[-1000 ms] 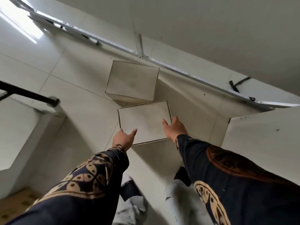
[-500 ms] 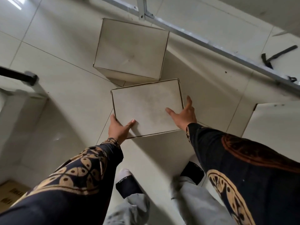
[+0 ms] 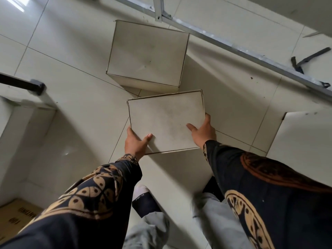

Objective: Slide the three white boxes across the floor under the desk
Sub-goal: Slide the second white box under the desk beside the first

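Since half a second ago my view has tipped further down and both hands have slid along the near box: the left hand now wraps its near left corner, thumb lying on the lid, fingers gone down the side; the right hand clamps the near right edge, thumb flat on top, one finger up along the right side. Both hands grip the same box, apart from each other, one at each side.

The near box sits on the tiled floor. Just beyond it, almost touching its far edge, stands the far box, taller and turned slightly. Beyond the far box a metal rail runs slantwise across the floor, a dark strap lying past it to the right. A white panel stands right of the near box. Left of it, well apart, a black bar juts in. Patterned dark sleeves and a sock fill the foreground. I cannot see a third box for certain.
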